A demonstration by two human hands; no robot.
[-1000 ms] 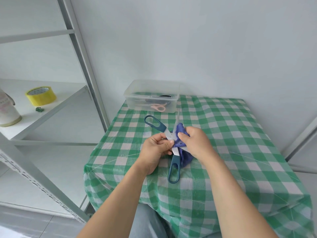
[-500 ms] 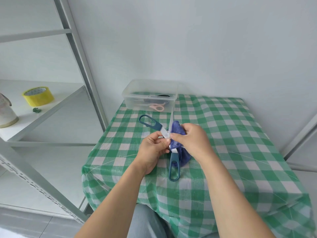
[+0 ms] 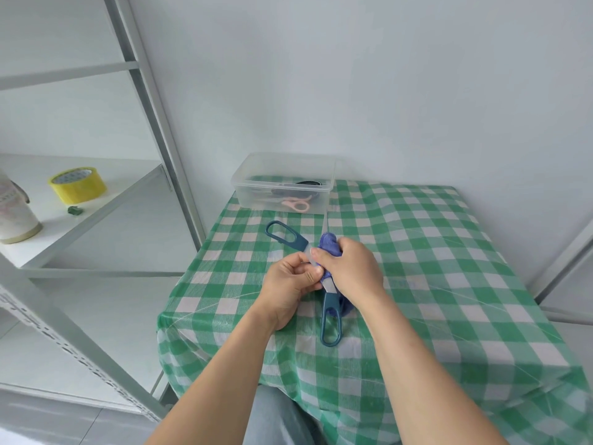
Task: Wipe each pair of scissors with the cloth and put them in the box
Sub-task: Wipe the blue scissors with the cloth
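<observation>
Head view: teal scissors (image 3: 330, 300) are held spread open above the worktop (image 3: 433, 268), just in front of the clear box (image 3: 256, 197). The left hand (image 3: 288, 284) pinches them near the pivot. The right hand (image 3: 353, 271) grips the blue cloth (image 3: 329, 244), bunched round one blade. Both hands are closed and touch at the pivot. Inside the box lie pink-handled scissors (image 3: 296, 205) and a dark item (image 3: 308, 183), not identifiable.

Judgement: at least one pair is done. This pair is mid-wipe and not yet boxed. No other scissors show in front of the box, so it may be the last.
</observation>
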